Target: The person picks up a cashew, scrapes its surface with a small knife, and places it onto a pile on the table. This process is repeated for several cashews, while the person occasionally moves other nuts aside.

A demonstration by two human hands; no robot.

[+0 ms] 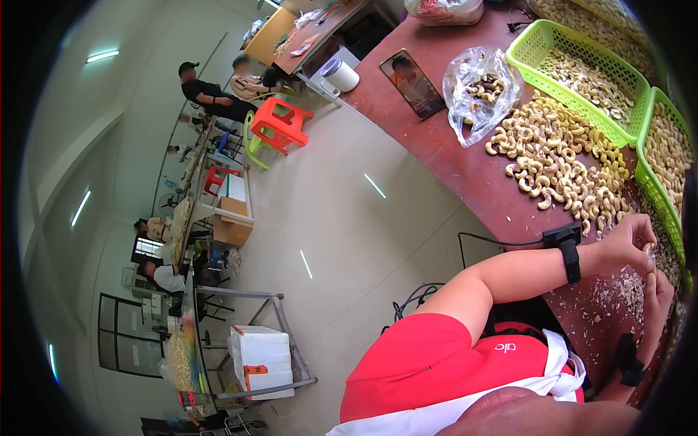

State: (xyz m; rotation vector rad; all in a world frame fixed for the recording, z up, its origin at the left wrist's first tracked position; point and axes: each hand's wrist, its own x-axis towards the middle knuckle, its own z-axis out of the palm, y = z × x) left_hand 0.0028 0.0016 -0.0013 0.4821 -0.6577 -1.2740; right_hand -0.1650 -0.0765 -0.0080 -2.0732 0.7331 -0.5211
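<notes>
My left hand, with a black strap and small box on its wrist, is closed in a pinch around a pale cashew nut. Against it, my right hand has its fingers pressed together by the same nut; whatever else it may grip is too small to make out. A dark band circles the right wrist. Skin flakes and crumbs lie scattered beneath both hands. Beside the left hand spreads a heap of cashew nuts on the dark red table.
Two green baskets of nuts, the other basket nearer my hands, line the table's far side. A plastic bag with dark pieces and a phone lie nearby. A cable hangs off the edge. People sit and stand across the room.
</notes>
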